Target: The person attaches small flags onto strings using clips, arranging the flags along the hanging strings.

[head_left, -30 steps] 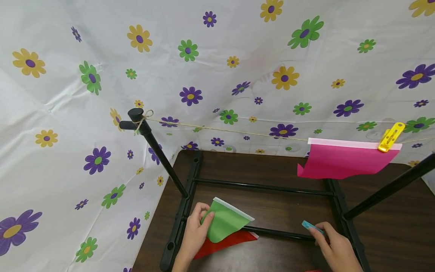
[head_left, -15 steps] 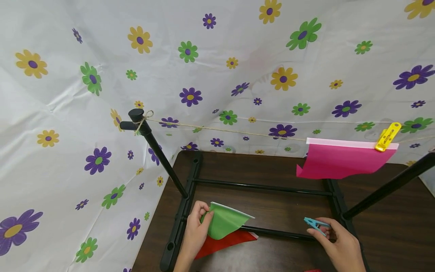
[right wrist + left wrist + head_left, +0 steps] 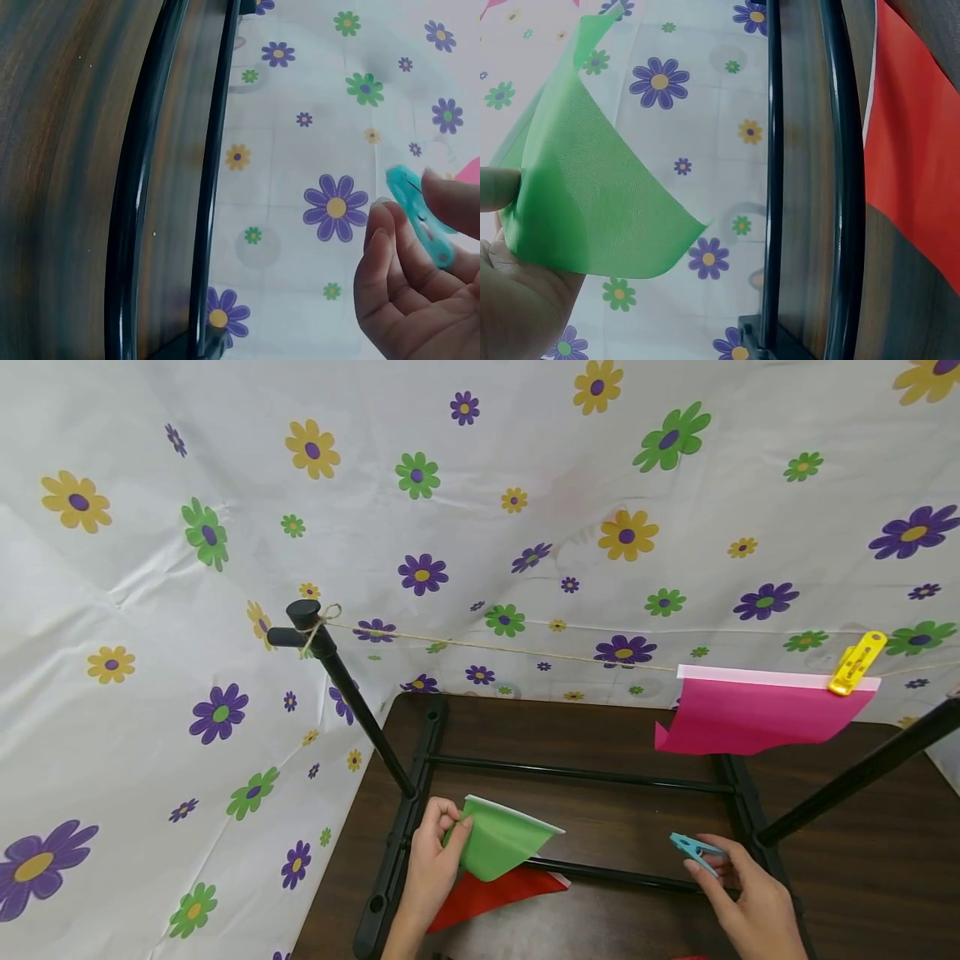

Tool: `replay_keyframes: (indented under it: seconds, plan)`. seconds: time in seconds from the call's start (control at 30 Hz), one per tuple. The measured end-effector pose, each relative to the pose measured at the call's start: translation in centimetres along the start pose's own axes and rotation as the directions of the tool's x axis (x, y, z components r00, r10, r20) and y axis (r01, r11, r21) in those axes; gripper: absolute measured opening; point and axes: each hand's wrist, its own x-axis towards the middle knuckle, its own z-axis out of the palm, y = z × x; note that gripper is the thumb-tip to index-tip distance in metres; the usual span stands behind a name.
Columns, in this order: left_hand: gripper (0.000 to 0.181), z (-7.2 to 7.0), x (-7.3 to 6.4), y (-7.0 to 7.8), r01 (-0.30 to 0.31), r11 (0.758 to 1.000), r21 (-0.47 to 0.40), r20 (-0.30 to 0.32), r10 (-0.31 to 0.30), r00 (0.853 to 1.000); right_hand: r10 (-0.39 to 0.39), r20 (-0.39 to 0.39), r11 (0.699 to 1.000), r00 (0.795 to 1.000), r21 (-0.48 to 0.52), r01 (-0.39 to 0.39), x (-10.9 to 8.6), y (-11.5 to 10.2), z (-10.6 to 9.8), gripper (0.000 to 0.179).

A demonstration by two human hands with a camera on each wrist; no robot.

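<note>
My left hand point(image 3: 435, 868) pinches a green fabric flag point(image 3: 501, 841) with a white top edge by its left side, held up over the lower bar of the frame. In the left wrist view the green flag point(image 3: 600, 187) hangs from the thumb and fingers. My right hand point(image 3: 750, 893) holds a light blue clothespin point(image 3: 693, 850) between thumb and fingers, apart from the flag. The right wrist view shows the clothespin point(image 3: 422, 217) lying across the fingers. A pink flag point(image 3: 765, 710) hangs on a string point(image 3: 487, 647), fixed near its right end by a yellow clothespin point(image 3: 857, 664).
A red flag point(image 3: 495, 893) lies on the dark wooden table point(image 3: 862, 860) below the green one. The black frame has a left post point(image 3: 360, 710), a right post point(image 3: 862, 768) and crossbars point(image 3: 585, 770). A flowered sheet point(image 3: 472, 543) stands behind and to the left.
The light blue clothespin has turned in my right hand, so its two legs now show. The green flag has shifted slightly in my left hand's hold.
</note>
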Motion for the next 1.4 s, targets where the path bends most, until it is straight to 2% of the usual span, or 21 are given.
replay_keyframes:
  seconds: [0.07, 0.13, 0.3, 0.4, 0.5, 0.7, 0.9, 1.17, 1.4]
  plan:
    - [0.014, 0.0, 0.0, 0.0, -0.001, 1.0, -0.008, -0.002, 0.001, 1.0, -0.034, -0.045, 0.999, 0.998, 0.022, 0.035, 0.0, 0.1, 0.1, 0.037]
    - [0.013, 0.0, 0.1, 0.0, -0.012, 1.0, -0.018, -0.01, 0.012, 1.0, -0.017, -0.054, 1.0, 0.998, 0.022, 0.018, 0.0, 0.0, 0.0, 0.036]
    - [0.012, 0.0, 0.1, -0.1, -0.053, 0.998, -0.041, -0.043, 0.051, 0.998, 0.123, 0.034, 0.992, 0.992, -0.046, -0.122, 0.2, -0.6, -0.5, 0.03]
    - [0.011, 0.0, 0.1, -0.1, -0.054, 0.998, -0.045, -0.049, 0.051, 0.997, 0.154, 0.053, 0.987, 0.987, -0.064, -0.151, 0.2, -0.7, -0.6, 0.029]
    - [0.01, 0.1, 0.2, -0.2, -0.061, 0.997, -0.041, -0.053, 0.058, 0.997, 0.131, 0.022, 0.99, 0.991, -0.049, -0.13, 0.2, -0.8, -0.4, 0.027]
    - [0.008, 0.0, 0.3, 0.1, -0.076, 0.997, -0.032, -0.086, 0.073, 0.994, 0.034, -0.099, 0.999, 0.995, -0.007, -0.035, 0.3, -0.7, 0.0, 0.031]
    - [0.008, -0.1, 0.5, 0.5, -0.058, 0.998, -0.039, -0.087, 0.054, 0.995, 0.022, -0.072, 0.999, 0.997, -0.031, -0.024, 0.5, -0.6, -0.2, 0.038]
    - [0.008, 0.2, 0.9, 0.9, -0.069, 0.996, -0.048, -0.082, 0.065, 0.995, 0.114, -0.067, 0.992, 0.991, -0.045, -0.117, 0.5, -1.2, -0.2, 0.032]
    - [0.007, 0.4, 1.0, 1.0, -0.07, 0.996, -0.054, -0.08, 0.065, 0.995, 0.061, -0.11, 0.997, 0.992, -0.041, -0.066, 0.5, -1.2, -0.1, 0.033]
